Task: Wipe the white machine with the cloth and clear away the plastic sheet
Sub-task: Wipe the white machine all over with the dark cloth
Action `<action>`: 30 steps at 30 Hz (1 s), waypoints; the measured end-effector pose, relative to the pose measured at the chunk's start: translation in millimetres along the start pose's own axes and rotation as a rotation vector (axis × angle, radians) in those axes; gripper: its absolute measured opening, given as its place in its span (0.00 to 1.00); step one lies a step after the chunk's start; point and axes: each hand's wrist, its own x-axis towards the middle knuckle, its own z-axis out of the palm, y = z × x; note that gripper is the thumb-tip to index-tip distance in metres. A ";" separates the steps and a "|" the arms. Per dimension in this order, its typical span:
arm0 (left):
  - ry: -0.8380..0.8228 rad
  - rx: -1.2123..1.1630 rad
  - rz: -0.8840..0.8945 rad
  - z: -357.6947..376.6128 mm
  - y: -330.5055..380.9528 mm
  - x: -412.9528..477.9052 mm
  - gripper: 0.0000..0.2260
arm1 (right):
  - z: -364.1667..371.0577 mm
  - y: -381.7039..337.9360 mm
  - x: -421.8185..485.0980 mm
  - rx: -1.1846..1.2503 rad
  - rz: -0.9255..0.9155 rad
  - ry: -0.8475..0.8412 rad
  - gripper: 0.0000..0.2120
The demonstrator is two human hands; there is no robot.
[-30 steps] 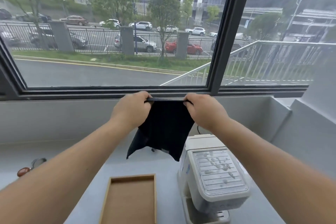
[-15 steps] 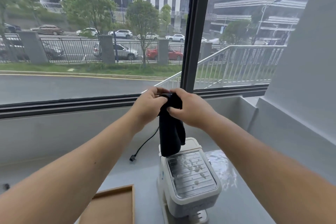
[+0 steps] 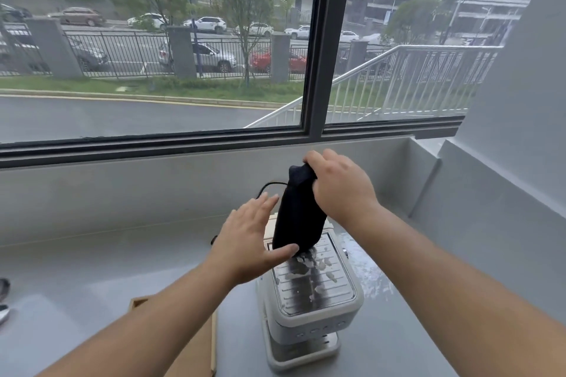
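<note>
The white machine [image 3: 309,318] stands on the grey counter, its ribbed metal top spotted with white smears. A dark folded cloth [image 3: 297,214] hangs over the machine's rear, its lower end just above the metal top. My right hand [image 3: 340,187] grips the cloth's upper end. My left hand [image 3: 251,239] is flat and spread against the cloth's left side, thumb under its lower end. A crinkled clear plastic sheet [image 3: 370,272] lies on the counter right of the machine.
A shallow wooden tray [image 3: 199,352] lies left of the machine at the bottom edge. A black power cord [image 3: 266,188] runs behind it. The grey wall and window frame close the back; a slanted wall closes the right. Small objects [image 3: 3,300] sit far left.
The cloth went from spread between both hands to a folded bundle. My left hand has let go of its top and now lies spread against its side; my right hand keeps the top.
</note>
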 end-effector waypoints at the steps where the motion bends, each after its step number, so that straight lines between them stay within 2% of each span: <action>1: -0.028 0.027 -0.046 11.2 -4.2 -2.1 0.48 | 6.1 3.4 -1.4 -0.017 0.002 0.004 0.17; 5: -0.079 0.014 -0.180 48.4 -12.3 -4.6 0.48 | 36.9 13.3 -8.0 0.009 0.051 -0.121 0.20; 9: -0.054 -0.118 -0.312 70.4 -8.8 4.8 0.38 | 72.8 15.4 -22.3 0.067 0.045 -0.346 0.20; 12: -0.017 -0.163 -0.343 83.0 -1.0 10.1 0.32 | 95.1 13.3 -36.9 0.118 0.009 -0.461 0.19; 14: 0.012 -0.153 -0.342 88.5 0.3 8.2 0.32 | 104.6 12.7 -41.1 0.141 0.019 -0.440 0.18; 19: 0.029 -0.063 -0.331 89.5 -1.4 7.6 0.38 | 119.9 9.7 -31.0 0.176 0.053 -0.437 0.16; 24: 0.061 -0.035 -0.266 92.2 -6.1 7.4 0.38 | 127.1 6.5 -35.6 0.240 0.020 -0.422 0.15; 30: 0.046 -0.257 -0.165 92.3 -12.5 10.9 0.44 | 123.2 -0.8 -67.7 0.402 -0.024 -0.416 0.10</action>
